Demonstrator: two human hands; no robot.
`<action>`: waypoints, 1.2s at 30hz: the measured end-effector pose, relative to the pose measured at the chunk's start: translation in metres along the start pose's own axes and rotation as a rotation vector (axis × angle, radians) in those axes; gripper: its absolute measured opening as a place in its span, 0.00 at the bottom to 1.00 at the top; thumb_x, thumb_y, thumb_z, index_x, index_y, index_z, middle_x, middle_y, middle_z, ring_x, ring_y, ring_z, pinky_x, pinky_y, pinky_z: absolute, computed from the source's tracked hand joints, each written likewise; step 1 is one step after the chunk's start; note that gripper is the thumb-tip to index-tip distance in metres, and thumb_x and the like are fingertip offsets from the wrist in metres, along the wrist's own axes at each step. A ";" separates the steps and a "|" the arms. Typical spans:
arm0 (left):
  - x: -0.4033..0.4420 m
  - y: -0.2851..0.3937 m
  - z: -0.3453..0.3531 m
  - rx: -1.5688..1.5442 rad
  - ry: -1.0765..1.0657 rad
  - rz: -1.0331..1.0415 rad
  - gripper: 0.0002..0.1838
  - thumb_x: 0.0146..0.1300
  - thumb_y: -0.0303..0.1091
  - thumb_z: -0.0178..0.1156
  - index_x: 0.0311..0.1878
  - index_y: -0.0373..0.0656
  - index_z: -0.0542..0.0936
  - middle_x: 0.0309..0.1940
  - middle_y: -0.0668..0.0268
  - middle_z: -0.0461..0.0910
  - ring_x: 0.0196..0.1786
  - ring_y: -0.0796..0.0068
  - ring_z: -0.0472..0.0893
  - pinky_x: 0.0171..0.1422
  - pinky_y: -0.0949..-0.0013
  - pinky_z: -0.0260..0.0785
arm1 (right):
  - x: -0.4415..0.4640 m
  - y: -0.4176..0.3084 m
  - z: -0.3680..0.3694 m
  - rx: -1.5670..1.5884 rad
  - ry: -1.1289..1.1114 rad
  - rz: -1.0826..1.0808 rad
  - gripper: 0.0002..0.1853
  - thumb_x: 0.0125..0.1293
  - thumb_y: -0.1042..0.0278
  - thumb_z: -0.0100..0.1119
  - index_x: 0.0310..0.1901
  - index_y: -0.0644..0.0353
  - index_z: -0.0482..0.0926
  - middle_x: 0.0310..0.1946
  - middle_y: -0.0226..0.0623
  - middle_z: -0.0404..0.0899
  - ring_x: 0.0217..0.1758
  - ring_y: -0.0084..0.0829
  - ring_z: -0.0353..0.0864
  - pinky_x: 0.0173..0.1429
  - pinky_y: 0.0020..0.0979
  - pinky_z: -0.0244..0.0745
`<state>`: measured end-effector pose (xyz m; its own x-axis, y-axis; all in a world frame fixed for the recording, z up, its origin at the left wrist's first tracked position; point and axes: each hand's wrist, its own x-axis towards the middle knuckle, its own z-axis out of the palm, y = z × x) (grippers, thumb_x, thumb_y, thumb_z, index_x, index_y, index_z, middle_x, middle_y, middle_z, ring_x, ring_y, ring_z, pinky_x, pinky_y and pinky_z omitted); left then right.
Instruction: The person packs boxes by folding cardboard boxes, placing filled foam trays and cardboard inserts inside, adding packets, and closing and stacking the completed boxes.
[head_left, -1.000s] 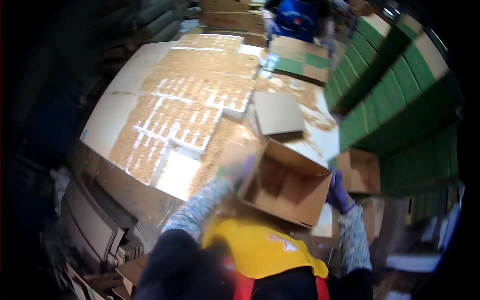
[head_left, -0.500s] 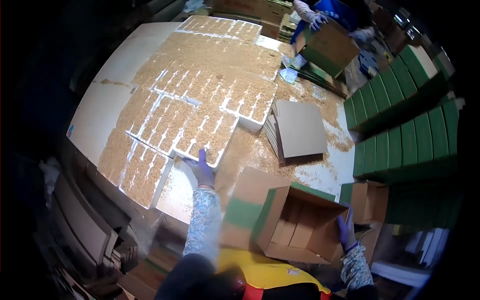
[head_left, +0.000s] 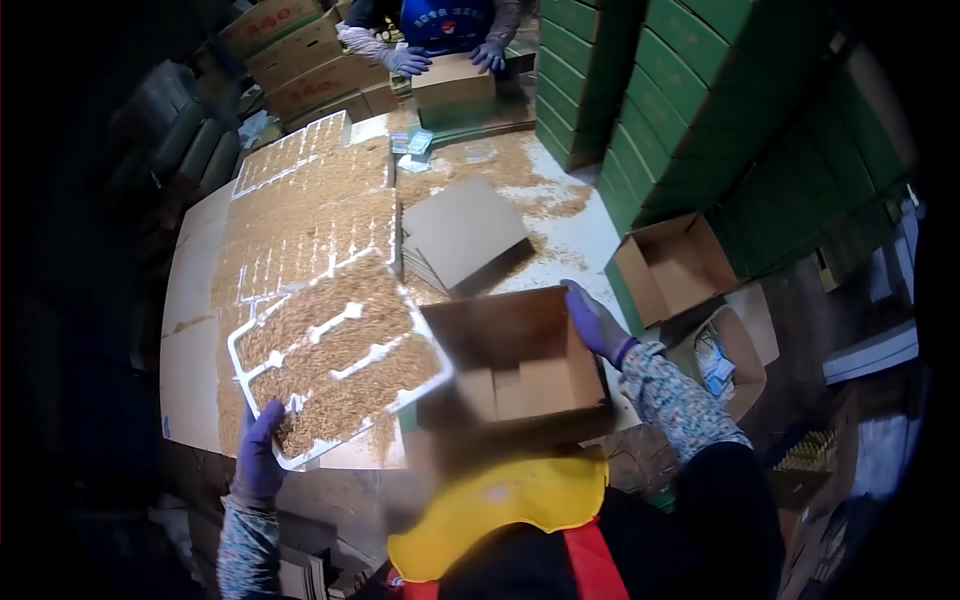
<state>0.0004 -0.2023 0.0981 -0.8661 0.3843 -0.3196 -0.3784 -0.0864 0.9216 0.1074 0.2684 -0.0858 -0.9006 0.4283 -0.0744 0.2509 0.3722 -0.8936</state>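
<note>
My left hand (head_left: 260,448), in a purple glove, grips the near left corner of a white foam tray (head_left: 335,350). The tray is tilted and full of small tan grain-like pieces, with white dividers showing between them. Its right edge is beside an open cardboard box (head_left: 510,365), which stands with its mouth up and looks bare inside apart from its flaps. My right hand (head_left: 598,322), also gloved in purple, holds the right wall of that box at its upper edge, thumb and fingers around the rim.
More filled trays (head_left: 310,220) cover the table's left. Cardboard sheets (head_left: 465,232) lie stacked behind the box. Green boxes (head_left: 690,90) rise at right, near another open box (head_left: 675,268). Across the table, a co-worker's gloved hands (head_left: 408,62) rest on a carton (head_left: 453,92).
My left hand has taken hold of a tray and lifted it toward the box. The box has turned and moved left in view. The co-worker's carton now sits lower on the table.
</note>
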 end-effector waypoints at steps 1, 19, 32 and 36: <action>-0.002 0.011 0.029 0.067 -0.063 -0.025 0.30 0.68 0.33 0.53 0.72 0.42 0.58 0.60 0.56 0.72 0.61 0.63 0.76 0.65 0.61 0.72 | 0.003 -0.001 -0.001 -0.056 0.018 -0.008 0.28 0.77 0.51 0.39 0.66 0.65 0.67 0.64 0.54 0.70 0.70 0.44 0.66 0.75 0.35 0.56; 0.068 -0.149 0.137 1.805 -0.621 0.056 0.20 0.57 0.44 0.64 0.18 0.37 0.82 0.26 0.48 0.81 0.32 0.55 0.84 0.33 0.58 0.74 | -0.047 -0.048 -0.009 -0.041 0.016 0.207 0.23 0.76 0.52 0.42 0.64 0.55 0.70 0.47 0.57 0.80 0.52 0.52 0.79 0.56 0.41 0.74; 0.459 -0.241 0.171 2.037 -0.416 0.211 0.59 0.51 0.51 0.67 0.78 0.47 0.39 0.74 0.31 0.42 0.69 0.21 0.55 0.73 0.40 0.54 | -0.112 0.089 -0.144 -0.219 0.861 0.224 0.11 0.62 0.62 0.62 0.43 0.56 0.77 0.40 0.40 0.75 0.45 0.38 0.79 0.51 0.36 0.76; 0.456 -0.215 0.148 1.897 -0.603 0.391 0.43 0.60 0.41 0.56 0.77 0.44 0.50 0.68 0.33 0.59 0.59 0.29 0.71 0.64 0.45 0.66 | -0.163 0.241 -0.203 -1.045 0.521 0.135 0.14 0.60 0.59 0.60 0.46 0.53 0.81 0.50 0.39 0.77 0.56 0.39 0.74 0.58 0.44 0.71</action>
<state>-0.2649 0.1278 -0.2129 -0.4511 0.8185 -0.3557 0.8629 0.5017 0.0602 0.3865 0.4559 -0.1994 -0.6508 0.7111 0.2659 0.7210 0.6886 -0.0769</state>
